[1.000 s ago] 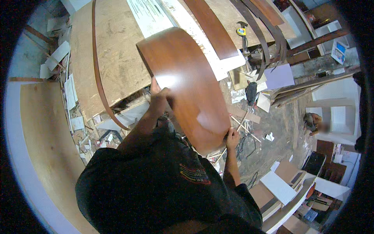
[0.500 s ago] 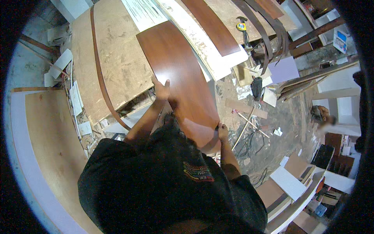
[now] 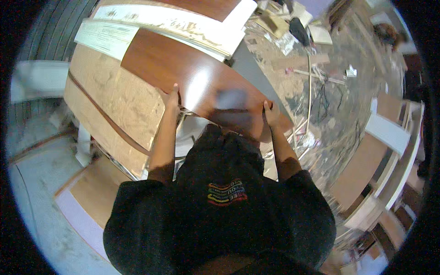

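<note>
A long, glossy reddish-brown wood-grain board (image 3: 158, 57) lies at a slant over the workbench, its near end sticking out past the bench toward my body. My left hand (image 3: 172, 97) grips its near-left edge, thumb up and the other fingers partly hidden. Near the board's right end my right hand (image 3: 272, 114) holds it, with the thumb on the top face and the fingers mostly out of sight. Beneath and beside the board is the worn plywood bench top (image 3: 98, 75).
White boards (image 3: 160, 19) and a second brown panel (image 3: 206, 5) lie beyond the board. A thin brown strip (image 3: 107, 112) crosses the bench at left. Offcuts, sticks and cables (image 3: 324, 94) litter the floor at right, near stacked panels (image 3: 366, 165). A blurred person (image 3: 387, 34) is far right.
My view has swung to the right, so the bench and board now lie more crosswise. Both hands stay on the board; my right thumb now shows on its top face.
</note>
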The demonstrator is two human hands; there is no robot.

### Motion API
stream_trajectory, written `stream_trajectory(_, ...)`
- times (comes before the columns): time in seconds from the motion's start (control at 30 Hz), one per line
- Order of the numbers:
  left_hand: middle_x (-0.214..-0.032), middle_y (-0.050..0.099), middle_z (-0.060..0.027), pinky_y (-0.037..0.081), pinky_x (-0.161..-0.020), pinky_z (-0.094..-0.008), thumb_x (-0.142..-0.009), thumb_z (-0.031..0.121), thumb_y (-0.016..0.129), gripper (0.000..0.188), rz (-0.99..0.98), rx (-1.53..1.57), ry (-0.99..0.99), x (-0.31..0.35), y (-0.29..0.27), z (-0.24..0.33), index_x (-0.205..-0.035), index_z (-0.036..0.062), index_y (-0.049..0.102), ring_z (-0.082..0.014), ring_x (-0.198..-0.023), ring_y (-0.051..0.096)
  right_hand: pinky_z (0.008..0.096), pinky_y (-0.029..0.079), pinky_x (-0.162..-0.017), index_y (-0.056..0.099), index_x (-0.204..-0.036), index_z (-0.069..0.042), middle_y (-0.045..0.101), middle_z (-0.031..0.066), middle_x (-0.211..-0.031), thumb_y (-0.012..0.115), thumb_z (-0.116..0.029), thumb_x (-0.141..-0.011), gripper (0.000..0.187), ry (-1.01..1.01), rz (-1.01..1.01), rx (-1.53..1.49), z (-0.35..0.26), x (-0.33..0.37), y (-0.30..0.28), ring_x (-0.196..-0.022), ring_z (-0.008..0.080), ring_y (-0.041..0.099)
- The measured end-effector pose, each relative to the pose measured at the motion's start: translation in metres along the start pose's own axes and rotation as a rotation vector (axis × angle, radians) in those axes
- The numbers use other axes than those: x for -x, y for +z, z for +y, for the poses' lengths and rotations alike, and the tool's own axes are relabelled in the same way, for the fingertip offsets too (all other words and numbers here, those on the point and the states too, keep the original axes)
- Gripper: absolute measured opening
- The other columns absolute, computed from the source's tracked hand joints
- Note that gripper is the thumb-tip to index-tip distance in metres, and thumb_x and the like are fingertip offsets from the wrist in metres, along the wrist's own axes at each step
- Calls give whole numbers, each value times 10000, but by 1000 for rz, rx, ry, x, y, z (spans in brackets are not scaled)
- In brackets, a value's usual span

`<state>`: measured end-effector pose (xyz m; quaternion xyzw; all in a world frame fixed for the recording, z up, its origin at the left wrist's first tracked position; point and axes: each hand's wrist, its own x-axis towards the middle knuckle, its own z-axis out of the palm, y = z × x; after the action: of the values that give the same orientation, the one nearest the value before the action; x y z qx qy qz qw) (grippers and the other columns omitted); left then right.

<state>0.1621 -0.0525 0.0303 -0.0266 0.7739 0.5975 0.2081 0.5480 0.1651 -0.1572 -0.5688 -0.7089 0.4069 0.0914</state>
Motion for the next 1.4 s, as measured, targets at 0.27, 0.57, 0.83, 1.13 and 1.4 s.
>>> stream_trajectory(0.27, -1639, 254, -144, 386, -1153, -511, -915, 79, 745, 1123, -33, 158, -154, -10, -5, -5, -1614, 194, -127, -336, -1413, 389, 676, 87, -1181, 557, -1389, -55, 330, 247, -1590, 591, -664, -906, 778, 14, 143, 50, -74, 8, -11, -1478, 432, 266)
stream_trajectory(0.57, -1606, 270, -217, 263, -1214, -410, -927, 79, 689, 1060, -22, -11, 75, 5, -8, 3, -1602, 69, -129, -318, -1464, 320, 423, 478, -835, 646, -1043, 6, 649, 176, -972, 627, -510, -981, 521, -686, 243, -104, -143, -15, -18, -892, 285, 616)
stream_trajectory(0.83, -1640, 149, -305, 261, -1214, -423, -892, 226, 762, 1096, 25, -183, 101, -7, -13, -16, -1572, -84, -40, -382, -1503, 258, 318, 365, -523, 483, -624, -60, 467, -8, -588, 680, -490, -974, 588, -370, -237, -238, -148, -56, 8, -573, 93, 391)
stream_trajectory(1.13, -1587, 236, -363, 304, -1125, -652, -710, 643, 795, 1163, 515, -748, 629, -41, -3, -18, -1604, 104, 282, -559, -1435, 269, 353, 451, -524, 586, -612, -26, 566, 59, -537, 753, -502, -904, 583, -239, -4, 74, -213, -38, -52, -491, 132, 486)
stream_trajectory(1.4, -1664, 249, -176, 150, -1181, -710, -902, 697, 537, 815, 350, -1039, 639, -111, -3, -14, -1581, 273, 381, -569, -1499, 127, 316, 356, -468, 517, -537, -58, 500, -3, -496, 772, -481, -895, 610, -243, -10, -30, -204, -44, -43, -468, 89, 423)
